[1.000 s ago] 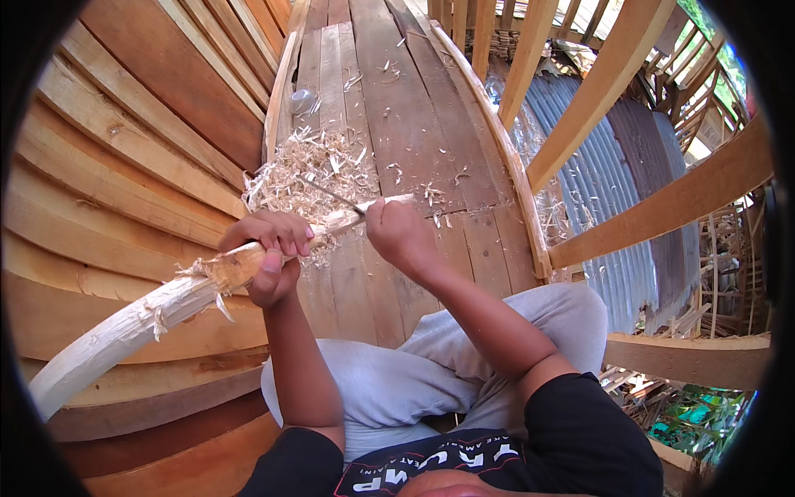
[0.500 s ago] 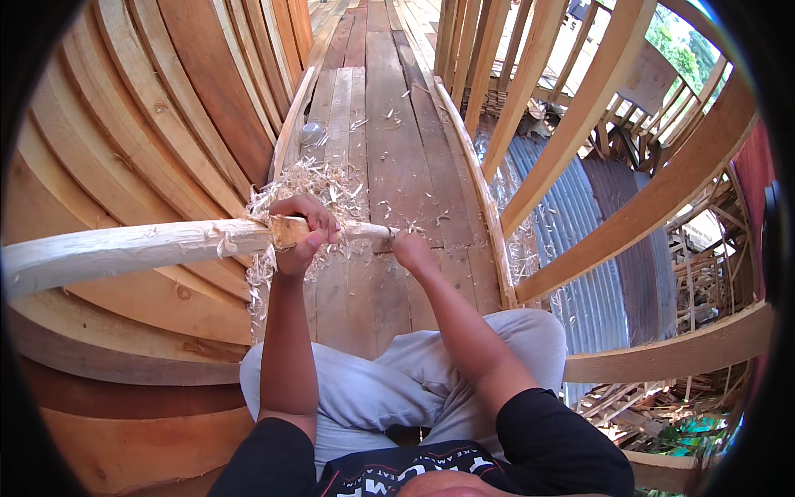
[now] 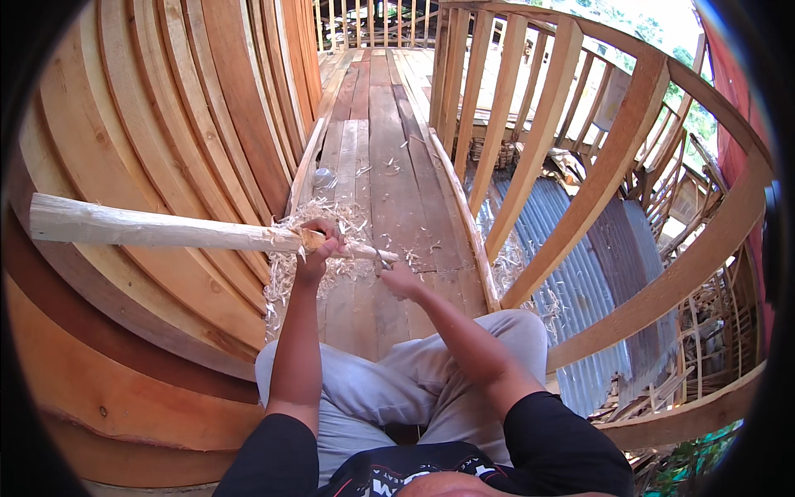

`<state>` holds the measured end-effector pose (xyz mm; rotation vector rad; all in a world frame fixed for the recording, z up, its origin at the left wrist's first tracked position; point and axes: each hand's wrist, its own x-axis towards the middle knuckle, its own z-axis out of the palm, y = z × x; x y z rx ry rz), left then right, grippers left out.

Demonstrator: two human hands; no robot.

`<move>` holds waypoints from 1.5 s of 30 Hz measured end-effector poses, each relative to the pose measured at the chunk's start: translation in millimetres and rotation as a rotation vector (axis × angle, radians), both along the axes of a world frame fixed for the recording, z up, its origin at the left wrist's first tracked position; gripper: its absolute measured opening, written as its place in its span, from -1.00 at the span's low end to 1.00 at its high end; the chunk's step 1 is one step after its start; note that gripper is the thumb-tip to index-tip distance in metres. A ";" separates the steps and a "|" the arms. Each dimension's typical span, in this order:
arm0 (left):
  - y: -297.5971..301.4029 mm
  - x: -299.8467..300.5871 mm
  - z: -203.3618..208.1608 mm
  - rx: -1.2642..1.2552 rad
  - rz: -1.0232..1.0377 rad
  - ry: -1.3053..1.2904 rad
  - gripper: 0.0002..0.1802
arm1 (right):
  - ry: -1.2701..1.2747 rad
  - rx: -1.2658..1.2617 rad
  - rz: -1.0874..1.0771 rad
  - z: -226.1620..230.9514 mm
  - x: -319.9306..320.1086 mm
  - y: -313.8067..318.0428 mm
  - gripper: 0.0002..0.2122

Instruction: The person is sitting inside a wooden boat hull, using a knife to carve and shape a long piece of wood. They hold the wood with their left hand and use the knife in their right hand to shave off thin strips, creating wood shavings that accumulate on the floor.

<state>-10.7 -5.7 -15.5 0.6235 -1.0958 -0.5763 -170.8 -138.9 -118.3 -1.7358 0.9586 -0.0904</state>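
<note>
Pole [image 3: 157,225], mostly shaved pale; tan patch [image 3: 312,239], apparently unfinished, where my left hand [image 3: 329,248] wraps it. Knife [image 3: 380,260] at its right end, clenched in my right fist [image 3: 402,281]; shavings [image 3: 286,282] below it.

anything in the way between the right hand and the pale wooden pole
Nothing visible blocks it: the right hand holds a thin blade at the narrow end of the pole, and the left hand grips the pole farther left. Wood shavings lie on the floorboards.

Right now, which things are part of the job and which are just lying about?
Part of the job:
- pole, in the left hand
- blade, in the right hand

Lying about:
- shavings, on the floor
- clear container
</note>
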 end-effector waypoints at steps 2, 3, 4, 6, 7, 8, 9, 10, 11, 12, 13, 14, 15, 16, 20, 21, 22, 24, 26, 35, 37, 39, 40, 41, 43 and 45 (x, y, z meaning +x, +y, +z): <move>1.2 -1.2 0.3 -0.005 0.006 -0.018 -0.81 | 0.031 -0.097 0.091 18.2 -9.6 0.6 -0.79; -1.4 -2.1 -3.1 -0.012 0.023 -0.015 -0.81 | -0.019 -0.188 0.119 24.9 -15.6 -3.4 -0.82; 2.6 -0.8 -5.7 -0.007 0.049 -0.017 -0.81 | 0.010 -0.201 0.126 41.5 -20.0 2.9 -0.83; 15.3 1.7 -6.7 -0.003 0.048 -0.021 -0.83 | 0.061 -0.227 0.147 90.4 -28.1 23.4 -0.83; 14.4 -1.6 -12.4 -0.017 0.040 -0.003 -0.83 | 0.116 -0.201 0.126 94.5 -32.6 20.2 -0.85; 13.8 -1.9 -16.8 -0.028 0.033 0.014 -0.83 | 0.136 -0.163 0.127 95.9 -31.9 14.3 -0.86; 15.3 -5.4 -19.5 -0.034 0.019 0.038 -0.82 | 0.168 -0.121 0.124 92.5 -34.0 7.6 -0.86; 15.4 -5.5 -21.8 -0.045 0.040 0.054 -0.82 | 0.199 -0.077 0.122 88.7 -34.7 1.5 -0.87; 15.4 -4.0 -23.8 -0.055 0.064 0.068 -0.82 | 0.188 -0.094 0.088 83.4 -33.3 -2.9 -0.87; 16.9 -2.8 -24.5 -0.059 0.094 0.080 -0.82 | 0.173 -0.106 0.062 77.5 -28.8 -2.1 -0.87; 15.9 -1.6 -24.7 -0.084 0.141 0.051 -0.83 | 0.158 -0.118 0.038 71.5 -25.5 -1.7 -0.88; 16.4 -2.7 -26.7 -0.090 0.184 0.072 -0.84 | 0.124 -0.101 0.018 64.7 -25.4 -0.5 -0.85; 18.4 -6.2 -22.9 -0.099 0.229 0.089 -0.84 | 0.085 -0.088 -0.001 59.1 -25.1 1.3 -0.83; 19.7 -6.4 -21.6 -0.101 0.273 0.101 -0.85 | 0.043 -0.066 -0.020 51.6 -23.9 3.6 -0.80; 26.0 3.6 -13.9 -0.144 0.373 0.166 -0.86 | -0.010 -0.139 0.031 32.6 -12.8 2.2 -0.75; 27.5 -2.1 -3.1 -0.113 0.429 0.168 -0.87 | 0.000 -0.141 0.048 23.3 -8.0 -4.4 -0.71; 28.0 -4.1 2.5 -0.106 0.419 0.169 -0.85 | 0.014 -0.133 0.066 11.2 -3.5 -8.1 -0.68; 28.2 -2.7 6.5 -0.079 0.416 0.160 -0.84 | 0.063 -0.151 0.069 -6.1 12.1 -10.5 -0.57; 20.2 -3.4 5.1 -0.070 0.415 0.135 -0.84 | 0.106 -0.186 0.019 -31.8 16.6 -10.9 -0.47; 19.7 -11.4 9.0 -0.110 0.374 0.121 -0.83 | 0.076 -0.165 0.027 30.1 43.4 12.2 -0.47; 10.1 -13.7 5.7 -0.130 0.306 0.121 -0.82 | 0.137 -0.162 -0.015 -25.9 29.7 -29.4 -0.46; 8.5 -12.2 6.8 -0.139 0.259 0.079 -0.81 | 0.196 -0.115 -0.015 -45.4 19.4 -47.2 -0.46; 10.2 -12.5 8.1 -0.126 0.278 0.057 -0.81 | 0.184 -0.137 0.007 -29.8 24.0 -38.7 -0.47; 12.3 -15.2 8.4 -0.114 0.296 0.036 -0.81 | 0.173 -0.159 0.029 -14.6 29.2 -25.6 -0.47; 15.3 -17.5 12.1 -0.100 0.344 0.007 -0.81 | 0.152 -0.177 0.077 25.6 37.9 -10.6 -0.48; 22.4 -13.1 9.1 -0.101 0.356 0.029 -0.81 | 0.137 -0.126 0.130 43.7 42.0 7.4 -0.48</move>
